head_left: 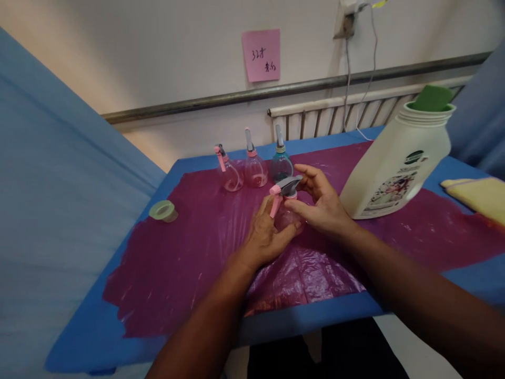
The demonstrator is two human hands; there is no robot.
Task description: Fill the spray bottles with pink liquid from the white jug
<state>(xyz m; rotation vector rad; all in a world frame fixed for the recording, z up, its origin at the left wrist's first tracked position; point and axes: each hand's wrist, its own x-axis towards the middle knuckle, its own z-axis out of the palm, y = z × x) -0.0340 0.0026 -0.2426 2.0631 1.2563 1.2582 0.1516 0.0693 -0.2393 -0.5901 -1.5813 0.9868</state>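
Note:
A clear spray bottle (284, 217) with a pink and grey trigger head stands upright on a shiny purple plastic sheet (189, 231). My left hand (265, 234) wraps round its body from the left, thumb across the front. From the right, my right hand (317, 202) holds it at the neck, the thumb against the pink collar and the fingers curved behind the head. Behind it stand two clear spray bottles with pink collars, one on the left (232, 180) and one in the middle (256, 171), plus a teal spray bottle (281, 167) with a grey head.
On the right, a large cream jug (389, 163) has a green piece (433, 98) in its mouth. A small pale green cup (163, 210) lies at the left. A yellow cloth (479, 196) rests far right. Blue curtains flank the blue-covered table (84, 321); a pipe crosses the wall.

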